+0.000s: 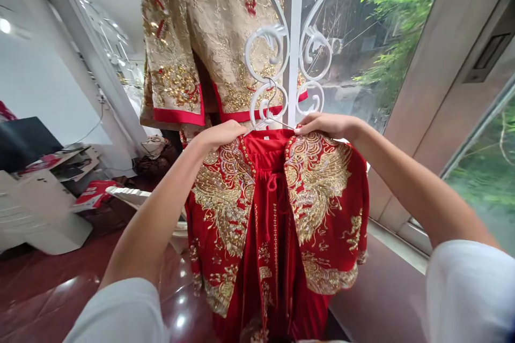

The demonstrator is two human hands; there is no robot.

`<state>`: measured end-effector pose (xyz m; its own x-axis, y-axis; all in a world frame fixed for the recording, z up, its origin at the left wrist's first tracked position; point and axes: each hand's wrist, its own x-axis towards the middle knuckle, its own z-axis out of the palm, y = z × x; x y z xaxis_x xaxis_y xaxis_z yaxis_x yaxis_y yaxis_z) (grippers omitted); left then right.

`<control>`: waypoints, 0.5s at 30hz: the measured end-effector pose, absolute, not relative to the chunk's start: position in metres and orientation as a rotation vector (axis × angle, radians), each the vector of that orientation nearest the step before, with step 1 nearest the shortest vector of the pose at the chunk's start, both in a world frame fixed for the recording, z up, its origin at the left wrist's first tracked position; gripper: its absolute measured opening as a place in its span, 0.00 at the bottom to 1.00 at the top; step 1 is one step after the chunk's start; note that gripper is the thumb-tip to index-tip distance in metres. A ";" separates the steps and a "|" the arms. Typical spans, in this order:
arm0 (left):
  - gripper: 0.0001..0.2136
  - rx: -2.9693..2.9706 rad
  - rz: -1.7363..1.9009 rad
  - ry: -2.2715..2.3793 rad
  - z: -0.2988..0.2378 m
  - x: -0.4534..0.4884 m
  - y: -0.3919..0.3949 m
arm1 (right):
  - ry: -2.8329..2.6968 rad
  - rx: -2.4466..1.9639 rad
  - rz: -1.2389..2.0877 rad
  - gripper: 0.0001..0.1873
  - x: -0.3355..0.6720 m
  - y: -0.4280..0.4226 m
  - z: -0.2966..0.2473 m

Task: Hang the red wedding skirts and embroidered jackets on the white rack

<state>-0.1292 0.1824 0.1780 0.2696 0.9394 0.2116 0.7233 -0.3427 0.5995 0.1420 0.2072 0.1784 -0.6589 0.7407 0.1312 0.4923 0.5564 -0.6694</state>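
A red jacket with gold phoenix-like embroidery hangs open at the front on a thin metal hanger. Inside it shows a red pleated dress with a tied cord. The hanger's hook is at the scrollwork of a white metal rack; whether it bears on the rack is hard to tell. My left hand is closed on the jacket's left shoulder by the collar, thumb toward the hanger. My right hand grips the other shoulder at the collar edge, its fingertips near the hanger wire.
Behind hangs a beige-gold embroidered garment with red hems. A glass window and door frame stand at the right. At the left are a white desk, a dark monitor and a red-and-white package. The tiled floor is glossy.
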 end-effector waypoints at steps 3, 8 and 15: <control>0.15 2.289 0.861 1.349 0.174 -0.139 0.182 | -2.419 -0.918 0.792 0.18 0.154 0.209 0.175; 0.21 2.538 0.772 1.230 0.159 -0.174 0.174 | -2.371 -0.839 0.344 0.20 0.168 0.203 0.149; 0.25 2.412 0.848 1.382 0.166 -0.169 0.184 | -2.014 -0.961 0.046 0.27 0.133 0.204 0.152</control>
